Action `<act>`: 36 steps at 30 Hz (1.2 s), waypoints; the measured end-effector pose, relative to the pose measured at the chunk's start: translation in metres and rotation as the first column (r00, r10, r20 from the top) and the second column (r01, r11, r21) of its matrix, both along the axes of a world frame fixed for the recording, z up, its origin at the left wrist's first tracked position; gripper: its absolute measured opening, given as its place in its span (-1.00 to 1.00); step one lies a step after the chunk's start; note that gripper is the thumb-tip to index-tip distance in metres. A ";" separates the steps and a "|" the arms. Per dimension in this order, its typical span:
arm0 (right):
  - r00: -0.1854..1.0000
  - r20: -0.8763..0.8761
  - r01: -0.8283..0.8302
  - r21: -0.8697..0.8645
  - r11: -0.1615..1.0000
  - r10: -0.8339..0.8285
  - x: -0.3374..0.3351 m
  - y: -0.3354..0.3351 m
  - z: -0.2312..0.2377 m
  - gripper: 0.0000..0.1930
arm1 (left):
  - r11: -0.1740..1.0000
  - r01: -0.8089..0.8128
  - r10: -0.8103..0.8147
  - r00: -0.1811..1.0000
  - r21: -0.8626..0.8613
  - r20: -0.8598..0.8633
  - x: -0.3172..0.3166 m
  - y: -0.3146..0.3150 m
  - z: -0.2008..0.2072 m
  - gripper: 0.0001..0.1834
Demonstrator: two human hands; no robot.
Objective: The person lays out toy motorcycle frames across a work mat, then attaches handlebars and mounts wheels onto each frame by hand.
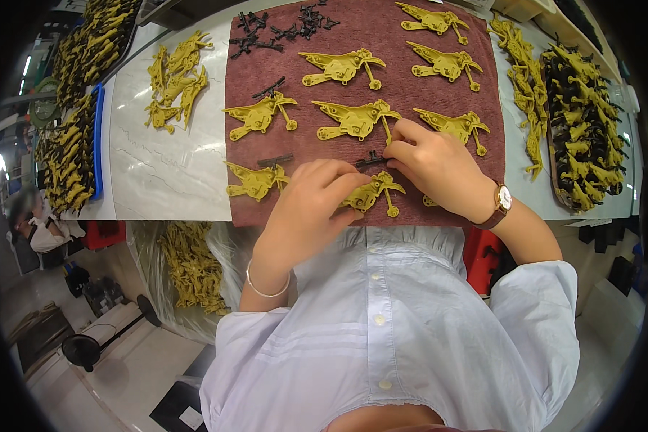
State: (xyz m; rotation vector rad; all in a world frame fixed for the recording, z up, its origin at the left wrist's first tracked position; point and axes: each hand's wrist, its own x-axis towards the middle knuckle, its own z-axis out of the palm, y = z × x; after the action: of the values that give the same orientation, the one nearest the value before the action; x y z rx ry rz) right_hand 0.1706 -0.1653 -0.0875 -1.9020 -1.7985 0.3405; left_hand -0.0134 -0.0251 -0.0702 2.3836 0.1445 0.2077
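On the maroon cloth [281,68] lie several yellow bird-shaped plastic parts [342,66], spaced out in rows. My left hand [306,205] is closed at the near edge, thumb and fingertips gripping one yellow part [374,191] whose left end they hide. Just beyond that piece, the fingertips of my right hand [435,165] pinch the end of a small black plastic part [370,160]. Another black part [275,161] rests by the yellow piece to the left, and one more [268,88] lies behind it. Part of a yellow piece is covered by my right hand.
Loose black parts [295,27] lie at the cloth's far left. Yellow parts [178,83] are piled on the white tabletop [158,165], with more [522,93] at right. A full tray [583,129] stands far right, a blue-edged tray [98,144] far left. Below hangs a plastic bag [194,266] of yellow parts.
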 end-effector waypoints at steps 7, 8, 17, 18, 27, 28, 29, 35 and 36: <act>0.999 0.021 0.047 -0.026 0.999 -0.047 -0.001 0.000 0.006 -0.85 | 1.000 -0.007 0.007 1.000 0.025 -0.001 -0.005 0.000 -0.005 -0.50; 0.999 0.021 0.047 -0.027 0.999 -0.046 0.000 -0.001 0.008 -0.85 | 1.000 -0.005 0.005 1.000 0.029 -0.008 -0.005 0.000 -0.005 -0.49; 0.977 0.190 -0.092 -0.058 0.994 0.101 0.000 -0.001 0.017 -0.83 | 0.980 0.127 -0.121 0.991 0.151 -0.048 -0.001 0.009 0.000 -0.36; 0.974 0.203 -0.092 -0.055 0.994 0.101 -0.001 0.000 0.018 -0.84 | 0.981 0.126 -0.120 0.992 0.149 -0.048 0.000 0.009 -0.002 -0.36; 0.967 0.238 -0.077 -0.061 0.995 0.089 -0.004 -0.002 0.019 -0.89 | 0.955 0.204 -0.178 0.975 0.214 -0.133 0.009 0.014 0.002 -0.35; 0.969 0.232 -0.069 -0.068 0.995 0.083 -0.004 -0.002 0.020 -0.89 | 0.955 0.214 -0.186 0.971 0.205 -0.148 0.010 0.015 0.003 -0.35; 0.969 0.233 -0.069 -0.068 0.995 0.083 -0.003 -0.003 0.022 -0.89 | 0.955 0.223 -0.193 0.968 0.197 -0.162 0.010 0.016 0.004 -0.34; 0.985 -0.163 -0.037 0.155 0.987 0.062 0.006 -0.001 0.020 -0.76 | 0.967 0.206 -0.201 0.978 0.149 -0.049 0.006 0.016 0.004 -0.38; 0.800 -0.598 0.037 -0.037 0.999 -0.052 0.006 -0.001 0.029 -0.70 | 0.967 0.205 -0.200 0.979 0.151 -0.048 0.006 0.017 0.006 -0.38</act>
State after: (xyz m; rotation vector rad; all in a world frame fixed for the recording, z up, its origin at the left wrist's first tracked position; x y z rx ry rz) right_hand 0.1771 -0.1666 -0.0582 -1.5930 -1.3174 0.8462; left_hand -0.0070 -0.0084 -0.0639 2.5365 -0.1049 0.0861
